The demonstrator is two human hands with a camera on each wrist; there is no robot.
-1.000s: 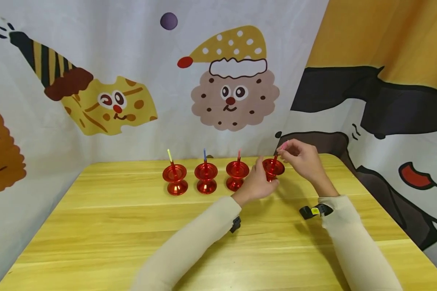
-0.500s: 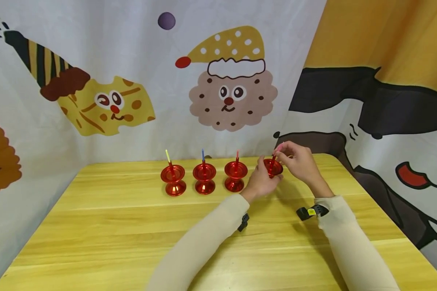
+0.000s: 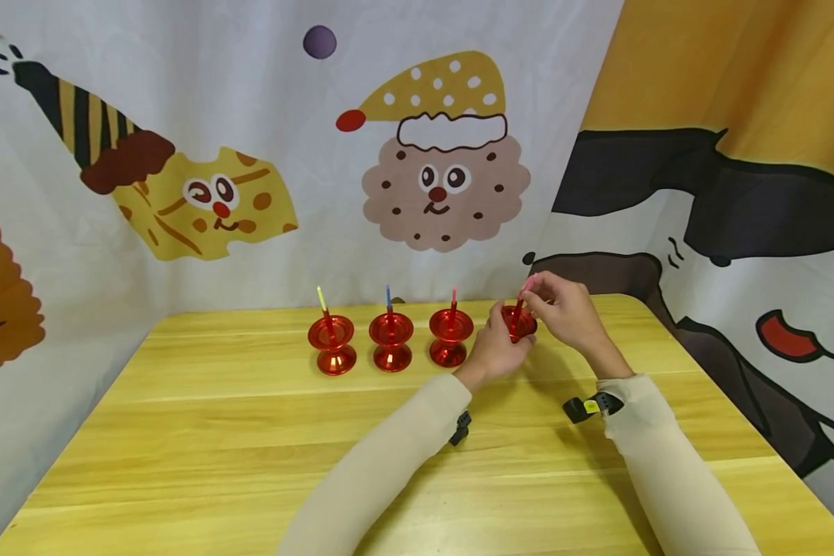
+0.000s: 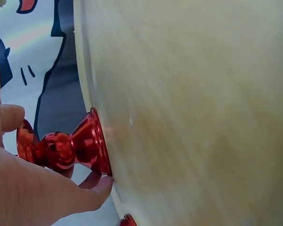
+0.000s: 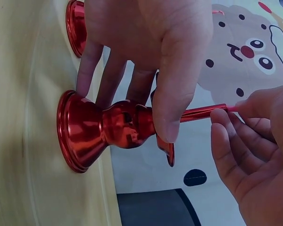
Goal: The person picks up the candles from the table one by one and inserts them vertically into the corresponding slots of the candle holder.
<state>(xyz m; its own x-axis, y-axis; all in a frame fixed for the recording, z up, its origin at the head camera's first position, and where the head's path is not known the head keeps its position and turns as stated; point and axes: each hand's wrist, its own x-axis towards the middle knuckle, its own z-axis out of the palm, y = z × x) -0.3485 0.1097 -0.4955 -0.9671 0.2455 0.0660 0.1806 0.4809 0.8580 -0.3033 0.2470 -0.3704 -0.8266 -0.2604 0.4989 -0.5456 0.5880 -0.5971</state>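
Observation:
At the right end of a row of shiny red candle holders, my left hand (image 3: 496, 349) grips one red candle holder (image 5: 82, 132) round its cup and waist. In the right wrist view its thumb presses the cup's rim, and in the left wrist view the holder's base (image 4: 100, 146) stands on the table. My right hand (image 3: 566, 310) pinches a thin pink candle (image 5: 232, 108) at the mouth of the holder's narrow tube (image 5: 200, 113). Fingers hide most of the candle; how deep it sits in the tube I cannot tell.
Three more red holders stand to the left in a line, with a yellow candle (image 3: 322, 297), a blue candle (image 3: 388, 296) and a pinkish-red candle (image 3: 455, 294) upright in them. The wooden table (image 3: 250, 448) ends at a cartoon-printed curtain (image 3: 250, 77) behind the row.
My right hand has shifted slightly left and down with the pink candle, which now meets the tube. My left hand has moved a little right and keeps its grip on the holder.

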